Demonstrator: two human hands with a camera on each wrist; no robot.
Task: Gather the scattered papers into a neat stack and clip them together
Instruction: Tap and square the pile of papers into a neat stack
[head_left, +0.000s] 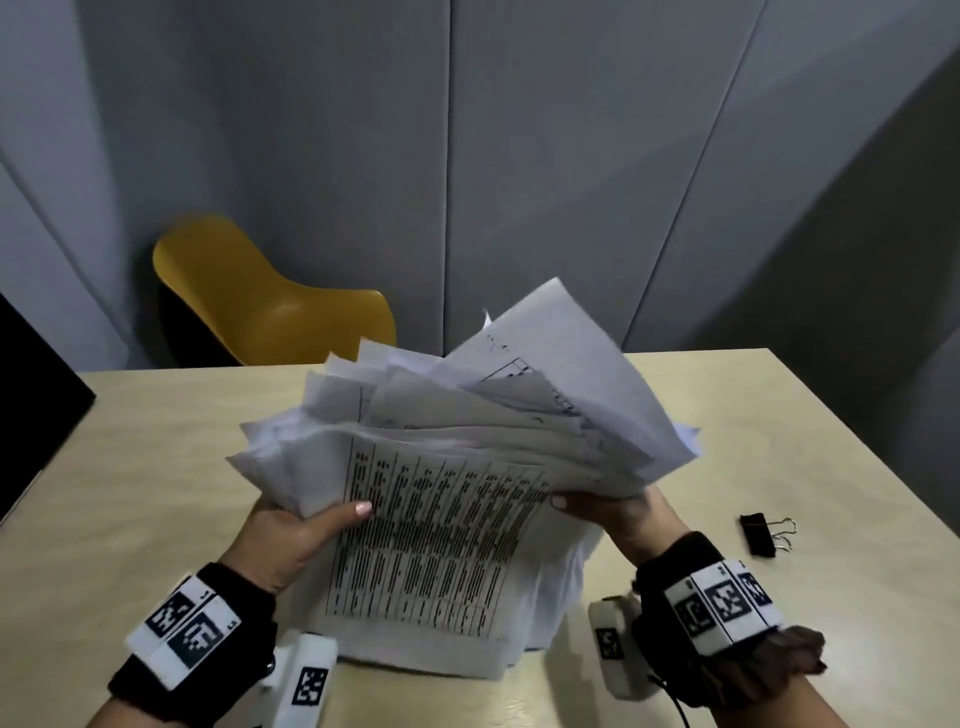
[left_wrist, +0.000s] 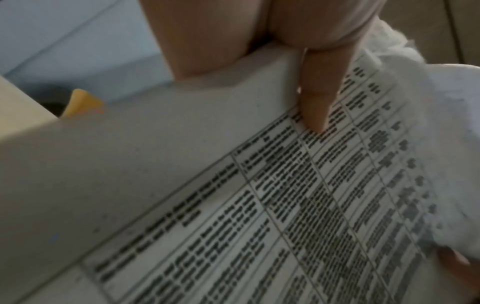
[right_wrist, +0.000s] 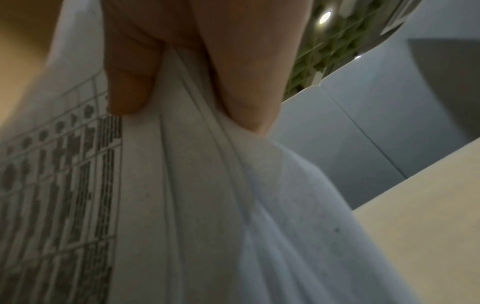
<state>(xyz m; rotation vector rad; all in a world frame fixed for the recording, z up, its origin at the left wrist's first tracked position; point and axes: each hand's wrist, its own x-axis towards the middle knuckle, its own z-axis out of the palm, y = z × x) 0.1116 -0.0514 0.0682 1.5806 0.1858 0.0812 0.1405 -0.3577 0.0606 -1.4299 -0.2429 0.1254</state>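
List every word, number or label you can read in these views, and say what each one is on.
None can be quoted.
Top sheet of the papers: a printed table of text, too blurred to read in any view.
Upper tilted sheet: faint table lines and marks, unreadable.
Wrist bands: black-and-white square code markers, no legible words.
Binder clip: no visible print.

Left hand (head_left: 291, 535) and right hand (head_left: 618, 519) grip an uneven sheaf of printed papers (head_left: 441, 499) above the counter (head_left: 156, 467); a black binder clip (head_left: 759, 535) lies just right; a yellow chair (head_left: 270, 301) stands behind.
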